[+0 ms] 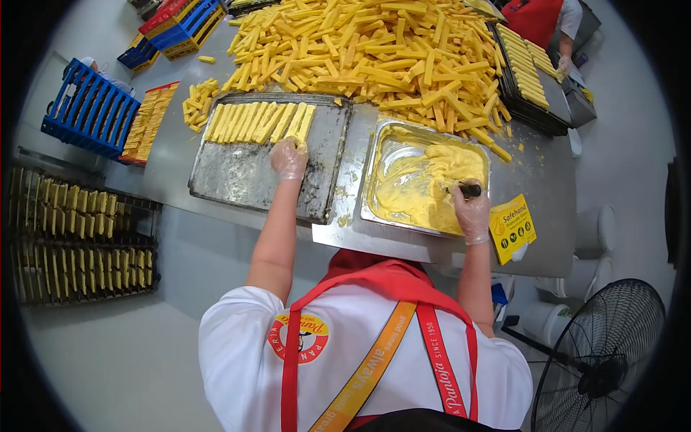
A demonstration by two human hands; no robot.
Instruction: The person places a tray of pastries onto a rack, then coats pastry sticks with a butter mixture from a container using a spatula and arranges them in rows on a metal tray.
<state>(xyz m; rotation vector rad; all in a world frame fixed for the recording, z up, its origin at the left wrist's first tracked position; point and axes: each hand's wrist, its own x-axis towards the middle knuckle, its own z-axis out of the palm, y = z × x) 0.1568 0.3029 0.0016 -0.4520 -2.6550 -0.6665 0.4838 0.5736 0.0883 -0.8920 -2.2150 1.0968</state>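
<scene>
My gloved left hand is over a dark metal baking tray. Its fingers are closed at the near end of the last yellow bread stick in a row of several coated sticks along the tray's far side. In a clear glove too, my right hand grips a dark-handled spreading tool over the right part of a steel pan. Thick yellow spread covers much of the pan's bottom, thinner toward the upper left. The tool's working end cannot be made out.
A big heap of plain yellow sticks fills the back of the steel table. A yellow Safehand glove packet lies right of the pan. Another person's gloved hand is by filled trays. A rack, blue crate and fan stand around.
</scene>
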